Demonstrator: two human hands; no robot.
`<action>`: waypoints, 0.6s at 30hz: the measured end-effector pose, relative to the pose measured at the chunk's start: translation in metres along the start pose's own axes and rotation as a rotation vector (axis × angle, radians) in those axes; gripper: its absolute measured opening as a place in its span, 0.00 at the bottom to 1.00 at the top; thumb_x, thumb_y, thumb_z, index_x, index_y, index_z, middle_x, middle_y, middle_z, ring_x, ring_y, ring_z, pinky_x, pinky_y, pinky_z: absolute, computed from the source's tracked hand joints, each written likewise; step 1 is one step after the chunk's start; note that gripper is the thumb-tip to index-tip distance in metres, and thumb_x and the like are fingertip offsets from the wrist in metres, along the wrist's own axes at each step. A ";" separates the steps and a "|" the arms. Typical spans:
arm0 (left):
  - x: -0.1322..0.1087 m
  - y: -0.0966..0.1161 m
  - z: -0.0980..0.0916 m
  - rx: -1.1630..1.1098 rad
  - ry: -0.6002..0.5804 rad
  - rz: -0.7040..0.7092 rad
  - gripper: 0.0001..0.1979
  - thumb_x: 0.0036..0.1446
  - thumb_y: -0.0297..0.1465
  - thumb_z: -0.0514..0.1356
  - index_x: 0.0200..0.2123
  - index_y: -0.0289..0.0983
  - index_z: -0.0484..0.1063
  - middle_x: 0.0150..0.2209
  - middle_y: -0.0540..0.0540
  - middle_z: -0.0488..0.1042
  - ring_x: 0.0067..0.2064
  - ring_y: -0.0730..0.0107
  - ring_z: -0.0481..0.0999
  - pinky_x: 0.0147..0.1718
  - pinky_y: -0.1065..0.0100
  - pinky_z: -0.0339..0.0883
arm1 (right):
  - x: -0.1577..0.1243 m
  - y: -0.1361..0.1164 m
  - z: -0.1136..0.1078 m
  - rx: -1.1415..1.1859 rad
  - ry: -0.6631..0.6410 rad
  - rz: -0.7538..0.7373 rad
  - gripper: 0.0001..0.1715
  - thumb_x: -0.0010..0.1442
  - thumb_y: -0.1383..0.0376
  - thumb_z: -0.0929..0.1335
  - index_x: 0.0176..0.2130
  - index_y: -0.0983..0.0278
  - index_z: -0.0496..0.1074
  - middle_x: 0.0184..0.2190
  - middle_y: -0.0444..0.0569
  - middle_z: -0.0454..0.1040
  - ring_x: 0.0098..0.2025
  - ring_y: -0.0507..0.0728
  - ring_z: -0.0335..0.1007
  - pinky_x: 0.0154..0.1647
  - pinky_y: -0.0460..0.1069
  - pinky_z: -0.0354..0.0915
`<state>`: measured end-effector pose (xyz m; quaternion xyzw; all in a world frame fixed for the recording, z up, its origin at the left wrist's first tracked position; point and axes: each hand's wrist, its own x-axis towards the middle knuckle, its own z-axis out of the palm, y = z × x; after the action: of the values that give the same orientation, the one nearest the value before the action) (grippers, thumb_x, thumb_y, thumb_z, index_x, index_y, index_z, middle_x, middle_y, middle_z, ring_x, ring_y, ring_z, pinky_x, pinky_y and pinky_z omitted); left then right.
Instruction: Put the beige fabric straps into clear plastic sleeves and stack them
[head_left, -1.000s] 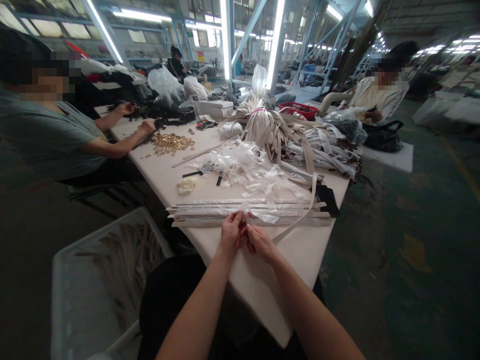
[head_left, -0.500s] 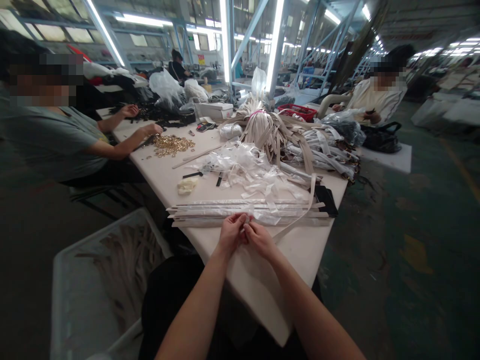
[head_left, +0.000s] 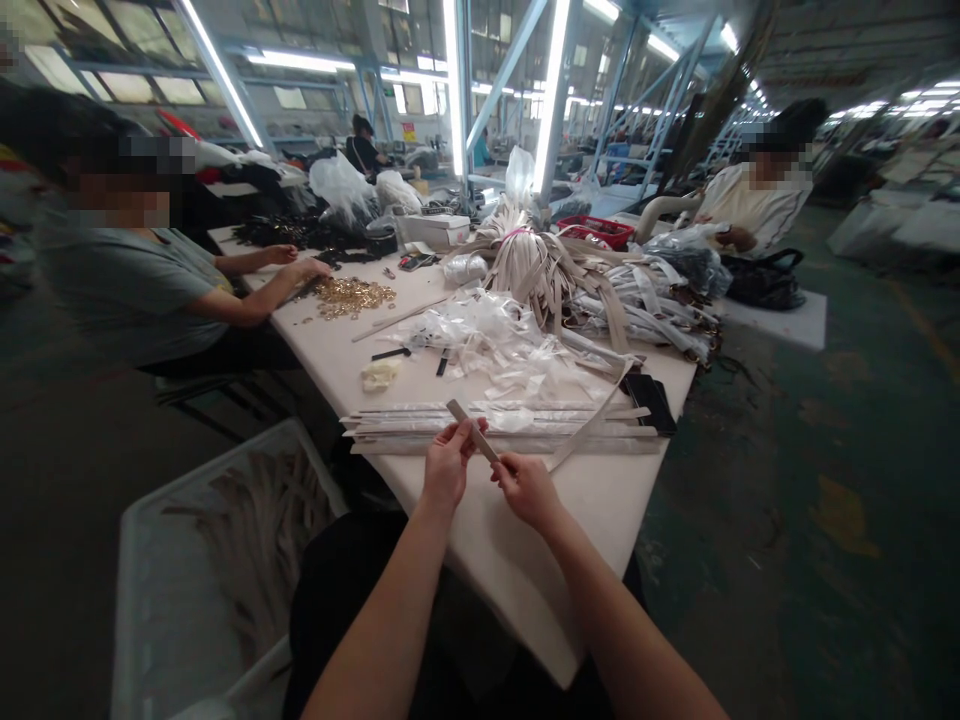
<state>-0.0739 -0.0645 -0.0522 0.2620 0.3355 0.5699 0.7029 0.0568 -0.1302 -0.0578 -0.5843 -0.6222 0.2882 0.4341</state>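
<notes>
Pinching one beige strap [head_left: 469,428], its tip pointing to ten o'clock: left hand [head_left: 446,468] closed on it near the tip, right hand [head_left: 529,490] gripping lower; strap stack [head_left: 390,428] at twelve

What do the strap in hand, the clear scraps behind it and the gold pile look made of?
Strap, pinched between left hand and right hand: beige, matte, stiff-looking; likely faux leather or coated fabric, unclear which. Clear scraps: thin glossy plastic film, crinkled, see-through. Gold pile: small shiny pieces, probably metal hardware.
</notes>
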 end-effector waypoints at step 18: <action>-0.008 -0.009 0.000 0.194 -0.048 -0.060 0.16 0.47 0.37 0.73 0.34 0.30 0.81 0.30 0.40 0.80 0.26 0.70 0.75 0.23 0.71 0.68 | 0.002 0.005 0.008 0.112 0.002 0.035 0.18 0.70 0.57 0.61 0.35 0.61 0.75 0.30 0.49 0.80 0.27 0.56 0.75 0.33 0.48 0.66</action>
<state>-0.0696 -0.0740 -0.0579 0.3322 0.3798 0.5072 0.6987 0.0518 -0.1265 -0.0655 -0.5701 -0.5943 0.3297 0.4616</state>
